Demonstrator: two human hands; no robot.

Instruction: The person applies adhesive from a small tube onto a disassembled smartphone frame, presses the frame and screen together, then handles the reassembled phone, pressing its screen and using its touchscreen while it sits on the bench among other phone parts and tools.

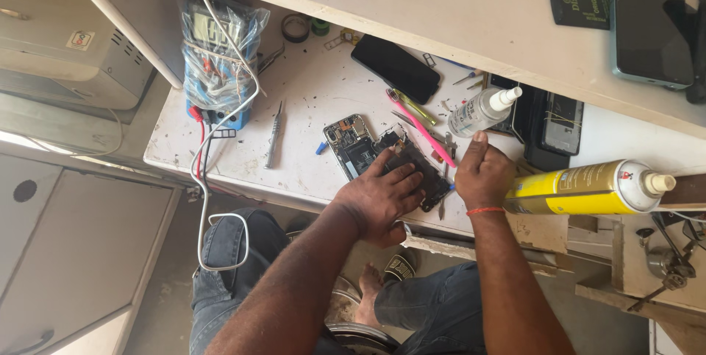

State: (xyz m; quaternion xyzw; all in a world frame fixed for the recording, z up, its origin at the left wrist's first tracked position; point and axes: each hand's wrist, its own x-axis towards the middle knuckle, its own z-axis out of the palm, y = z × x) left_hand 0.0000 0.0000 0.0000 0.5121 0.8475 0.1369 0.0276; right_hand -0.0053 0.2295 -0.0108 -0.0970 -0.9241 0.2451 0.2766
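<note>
Pressing flat on an opened smartphone (pixel 382 156) lying on the white surface (pixel 309 97), the left hand (pixel 379 197) is spreading its fingers, while the right hand (pixel 482 172) is pinching something small beside a pink toothbrush (pixel 423 128) and spray bottle (pixel 482 111).

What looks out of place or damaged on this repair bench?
The opened phone under the left hand lies back-off, its insides bare. A yellow spray can lies on its side, jutting past the right hand. The white worktop is speckled with dark marks and loose tools.
</note>
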